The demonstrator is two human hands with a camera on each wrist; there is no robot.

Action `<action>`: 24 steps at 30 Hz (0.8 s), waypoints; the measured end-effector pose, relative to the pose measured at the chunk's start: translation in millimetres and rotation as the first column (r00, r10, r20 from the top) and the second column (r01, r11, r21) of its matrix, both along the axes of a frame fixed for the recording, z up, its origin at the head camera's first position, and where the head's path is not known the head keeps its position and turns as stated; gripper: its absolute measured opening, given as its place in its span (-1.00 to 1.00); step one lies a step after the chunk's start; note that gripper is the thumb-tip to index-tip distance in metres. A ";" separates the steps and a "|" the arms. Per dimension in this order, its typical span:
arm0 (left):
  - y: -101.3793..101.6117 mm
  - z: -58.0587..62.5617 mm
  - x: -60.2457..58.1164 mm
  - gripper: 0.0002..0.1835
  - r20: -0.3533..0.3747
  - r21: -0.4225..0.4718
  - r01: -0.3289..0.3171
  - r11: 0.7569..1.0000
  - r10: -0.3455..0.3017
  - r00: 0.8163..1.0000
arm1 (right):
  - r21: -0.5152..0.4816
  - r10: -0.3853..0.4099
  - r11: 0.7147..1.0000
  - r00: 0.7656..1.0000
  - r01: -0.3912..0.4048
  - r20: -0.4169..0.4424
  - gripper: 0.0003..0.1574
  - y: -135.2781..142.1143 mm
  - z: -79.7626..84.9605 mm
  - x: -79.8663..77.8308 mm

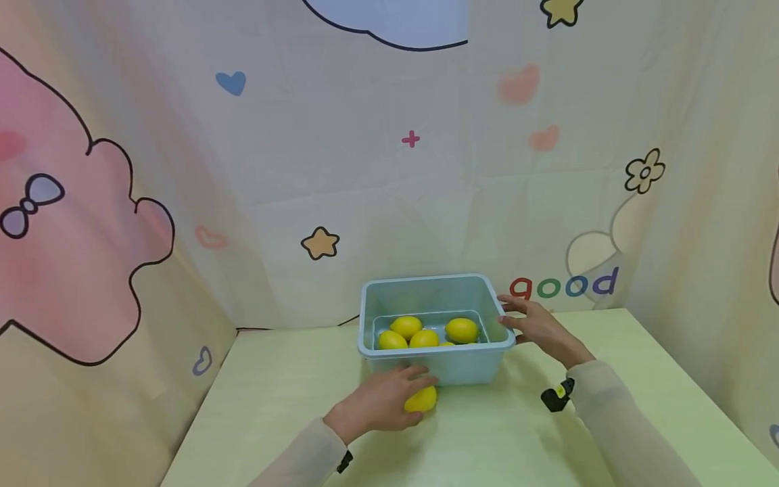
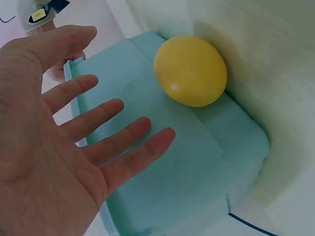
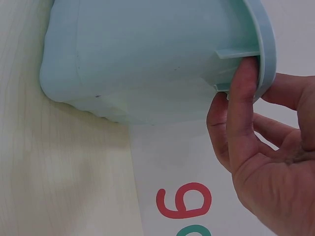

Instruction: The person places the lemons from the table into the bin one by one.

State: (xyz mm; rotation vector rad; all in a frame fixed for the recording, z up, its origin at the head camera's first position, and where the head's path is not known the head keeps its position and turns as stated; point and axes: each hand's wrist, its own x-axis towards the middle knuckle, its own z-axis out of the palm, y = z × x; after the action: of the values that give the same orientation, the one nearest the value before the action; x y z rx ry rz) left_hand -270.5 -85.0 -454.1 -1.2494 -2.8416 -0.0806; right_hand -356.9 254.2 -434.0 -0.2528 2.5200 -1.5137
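A light blue plastic bin (image 1: 465, 368) stands upright at the back of the table with several lemons (image 1: 461, 331) inside. Its front wall partly hides the lowest ones. My right hand (image 1: 544, 331) grips the bin's right rim, fingers hooked under the lip in the right wrist view (image 3: 268, 147). One more lemon (image 1: 421, 399) lies on the table close to the bin's front wall. My left hand (image 1: 386, 400) hovers over that lemon, and in the left wrist view its fingers are spread, with a gap between them and the lemon (image 2: 191, 71).
Behind the bin hangs a printed cloth (image 1: 389, 189), with more cloth at both sides. The pale green table (image 1: 292, 399) extends left and right of the bin. A thin dark cable (image 1: 348, 320) runs along the table's back edge.
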 end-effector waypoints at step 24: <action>10.1 -30.6 -3.3 -0.39 -0.028 -0.068 0.007 0.998 -0.009 1.000 | -0.016 -0.016 1.000 1.000 0.016 0.013 -0.14 -0.3 -1.3 -1.8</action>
State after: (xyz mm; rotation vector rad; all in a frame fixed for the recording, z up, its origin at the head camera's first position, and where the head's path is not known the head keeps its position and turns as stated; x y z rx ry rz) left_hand -273.7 -75.0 -484.7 -1.2639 -2.8376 0.0334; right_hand -358.6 253.9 -435.2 -0.2254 2.5068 -1.5371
